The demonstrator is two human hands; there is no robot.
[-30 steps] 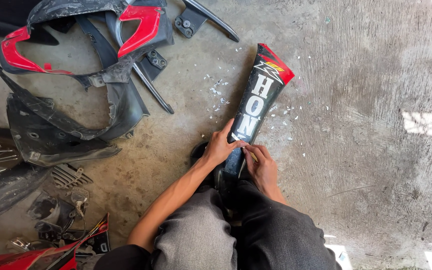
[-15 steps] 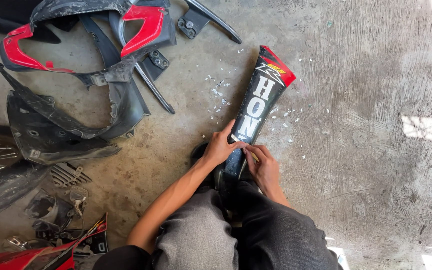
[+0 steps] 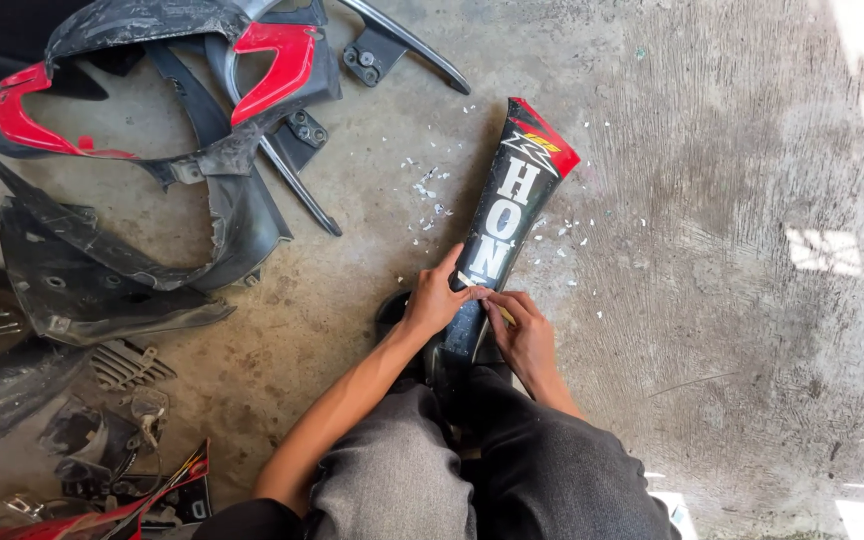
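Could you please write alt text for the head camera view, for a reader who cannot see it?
Seen from above, a crouching person's left hand and right hand pick at white lettering on a long black-and-red fairing panel lying on a concrete floor. Other black and red fairing pieces lie at left, white flakes beside the panel.

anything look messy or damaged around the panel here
Yes: small white flakes lie scattered on the concrete floor beside the black and red panel that the left hand and right hand touch.
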